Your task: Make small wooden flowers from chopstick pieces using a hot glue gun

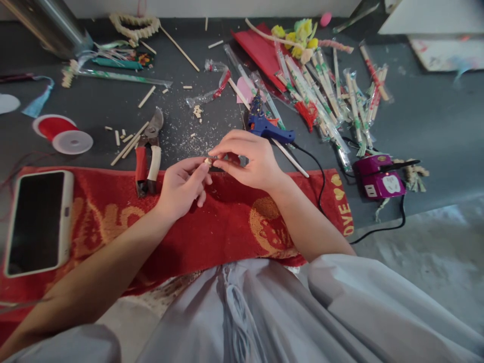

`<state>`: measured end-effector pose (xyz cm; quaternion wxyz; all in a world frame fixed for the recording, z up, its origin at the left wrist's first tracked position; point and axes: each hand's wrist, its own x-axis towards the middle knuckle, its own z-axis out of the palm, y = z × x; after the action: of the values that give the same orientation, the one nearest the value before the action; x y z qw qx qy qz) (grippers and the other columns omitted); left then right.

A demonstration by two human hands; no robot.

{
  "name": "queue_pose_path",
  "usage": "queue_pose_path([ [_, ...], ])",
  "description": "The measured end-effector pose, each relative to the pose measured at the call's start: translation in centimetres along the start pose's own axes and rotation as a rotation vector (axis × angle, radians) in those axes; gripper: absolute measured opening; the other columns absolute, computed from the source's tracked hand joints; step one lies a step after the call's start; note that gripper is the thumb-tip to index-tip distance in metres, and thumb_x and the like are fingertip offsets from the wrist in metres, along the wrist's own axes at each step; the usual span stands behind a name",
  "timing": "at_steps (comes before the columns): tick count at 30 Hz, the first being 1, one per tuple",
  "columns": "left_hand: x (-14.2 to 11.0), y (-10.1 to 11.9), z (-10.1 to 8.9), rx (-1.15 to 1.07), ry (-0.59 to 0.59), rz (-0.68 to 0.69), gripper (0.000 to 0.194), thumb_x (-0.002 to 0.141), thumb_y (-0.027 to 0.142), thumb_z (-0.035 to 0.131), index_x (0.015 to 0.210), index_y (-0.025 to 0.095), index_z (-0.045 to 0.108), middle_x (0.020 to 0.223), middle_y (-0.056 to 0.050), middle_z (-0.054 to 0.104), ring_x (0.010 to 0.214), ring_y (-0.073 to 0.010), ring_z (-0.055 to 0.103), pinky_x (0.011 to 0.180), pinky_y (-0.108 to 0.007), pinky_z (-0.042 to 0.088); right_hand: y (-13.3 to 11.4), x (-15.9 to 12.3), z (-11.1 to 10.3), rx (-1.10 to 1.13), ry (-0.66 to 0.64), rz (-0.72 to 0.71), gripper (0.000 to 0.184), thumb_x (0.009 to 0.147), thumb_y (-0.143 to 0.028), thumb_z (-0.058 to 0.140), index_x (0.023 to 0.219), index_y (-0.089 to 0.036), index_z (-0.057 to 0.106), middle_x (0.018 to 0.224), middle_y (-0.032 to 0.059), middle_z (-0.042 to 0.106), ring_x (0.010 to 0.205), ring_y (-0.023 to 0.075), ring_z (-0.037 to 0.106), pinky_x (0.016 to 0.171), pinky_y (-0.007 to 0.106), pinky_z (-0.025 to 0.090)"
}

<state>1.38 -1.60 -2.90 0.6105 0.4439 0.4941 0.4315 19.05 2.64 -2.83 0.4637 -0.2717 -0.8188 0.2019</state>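
Between the thumb and fingers of my left hand (185, 184) is a small pale piece (207, 162), seemingly a bit of cut wooden stick. My right hand (249, 159) meets it from the other side, thumb and forefinger close together at the piece; what lies between these fingertips is too small to make out. Both hands are over the far edge of a red towel (212, 227). Left of them, pruning shears (149, 146) with one red and one white handle rest partly on the towel. A blue hot glue gun (268, 126) lies just beyond my right hand.
Cut stick pieces (130, 143) and pale crumbs are scattered on the dark table. A red thread spool (62, 133) and a phone (40, 222) are at left. Wrapped chopsticks (321, 96) pile up at right, near a purple power socket (380, 176) with a black cord (389, 228).
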Motion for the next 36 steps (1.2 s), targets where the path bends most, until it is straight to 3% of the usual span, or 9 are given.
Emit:
queue_pose_path([
  [11,0.0,-0.8,-0.6,0.071,-0.04,-0.014,0.018,0.088,0.034,0.063,0.088,0.016,0.067,0.063,0.003,0.058,0.03,-0.0018,0.035,0.028,-0.017,0.033,0.1,0.2,-0.2,0.069,-0.055,-0.011,0.013,0.089,-0.013,0.063,0.079,-0.015,0.071,0.076,0.0012,0.07,0.074,0.01,0.064,0.07,0.024,0.05],
  [18,-0.1,-0.6,-0.5,0.121,-0.053,-0.004,0.017,0.09,0.031,0.06,0.088,0.015,0.067,0.064,0.002,0.058,0.031,-0.002,0.036,0.029,-0.017,0.034,0.6,0.1,-0.3,0.146,-0.12,0.127,0.011,0.087,-0.021,0.068,0.078,-0.016,0.071,0.076,0.0008,0.071,0.069,0.0097,0.061,0.065,0.024,0.047],
  [27,-0.1,-0.2,-0.3,0.128,-0.067,-0.027,0.02,0.088,0.034,0.062,0.083,0.015,0.063,0.063,0.003,0.056,0.032,-0.0015,0.036,0.03,-0.016,0.033,-0.2,0.1,-0.2,0.104,-0.149,0.108,0.012,0.091,-0.019,0.056,0.08,-0.015,0.06,0.076,0.0002,0.06,0.069,0.0088,0.053,0.066,0.023,0.045],
  [36,0.2,1.2,0.4,-0.051,0.052,-0.09,0.018,0.088,0.031,0.054,0.075,0.018,0.057,0.056,0.005,0.05,0.031,-0.0033,0.028,0.027,-0.018,0.031,1.6,-0.1,-1.8,-0.026,0.065,0.323,0.027,0.101,-0.041,0.042,0.085,-0.022,0.052,0.078,-0.0003,0.054,0.072,0.0124,0.052,0.072,0.029,0.05],
])
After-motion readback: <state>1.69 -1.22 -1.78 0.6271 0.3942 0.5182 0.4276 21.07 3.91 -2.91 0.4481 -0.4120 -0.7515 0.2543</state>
